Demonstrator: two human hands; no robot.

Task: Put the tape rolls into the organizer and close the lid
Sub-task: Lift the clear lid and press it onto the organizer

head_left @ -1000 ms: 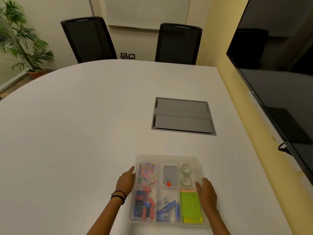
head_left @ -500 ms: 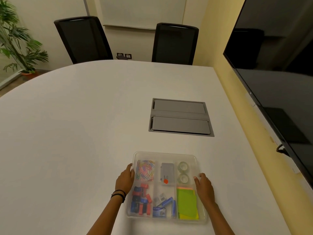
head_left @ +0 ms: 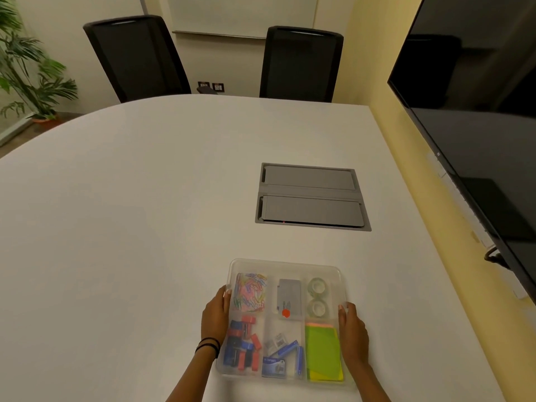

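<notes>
Both tape rolls (head_left: 317, 295) lie in the far-right compartment of the organizer (head_left: 285, 264), one behind the other. A clear lid appears to cover the box, so I judge the task nearly done; whether it is latched I cannot tell. My left hand (head_left: 215, 316) and right hand (head_left: 352, 329) press flat against the two sides, fingers extended, gripping nothing else. The table (head_left: 130, 213) is bare all round; its near edge lies close below.
</notes>
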